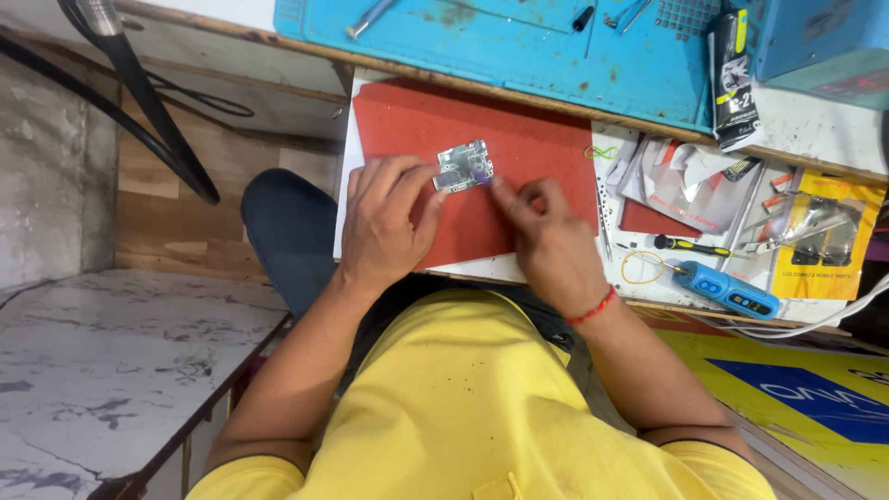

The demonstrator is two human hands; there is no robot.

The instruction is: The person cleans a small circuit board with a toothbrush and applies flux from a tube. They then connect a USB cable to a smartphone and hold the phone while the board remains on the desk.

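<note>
We see a small, flat, silvery circuit board (464, 167) lying on a matte red mat (546, 157). Our left hand (387, 220) pinches its near edge between thumb and fingertips. Our right hand (548, 239) touches its right side with one extended fingertip, other fingers curled, holding nothing.

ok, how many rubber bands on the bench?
2. A green rubber band lies just off the red mat's right edge; a yellow rubber band lies beside the blue tool. Clutter may hide more.
</note>
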